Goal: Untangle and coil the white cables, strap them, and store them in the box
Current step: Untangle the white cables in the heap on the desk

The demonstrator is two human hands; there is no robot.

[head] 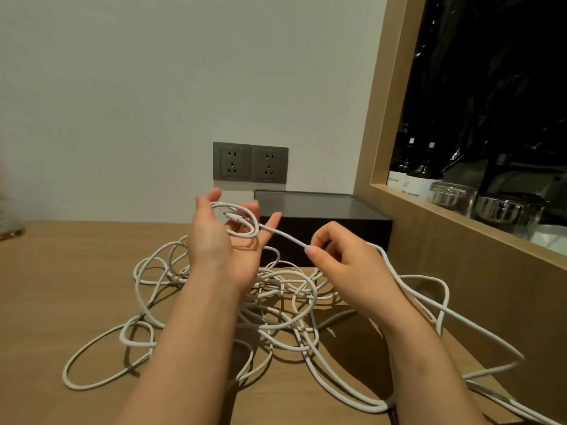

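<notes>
A tangle of white cables [276, 305] sprawls over the wooden table [61, 286]. My left hand [227, 237] is raised above it, palm up with fingers spread, and a loop of white cable with its plug end lies across the palm and fingers. My right hand [337, 256] pinches the same cable between thumb and forefinger just right of the left hand. From there the cable runs down past my right wrist to the table's right side. The dark box [331, 222] stands open behind my hands, against the wall.
Two grey wall sockets [250, 163] sit above the box. A wood-framed opening [460, 216] at the right shows bottles, a glass jar and a metal pot. Cable loops reach toward the table's front left and right edges.
</notes>
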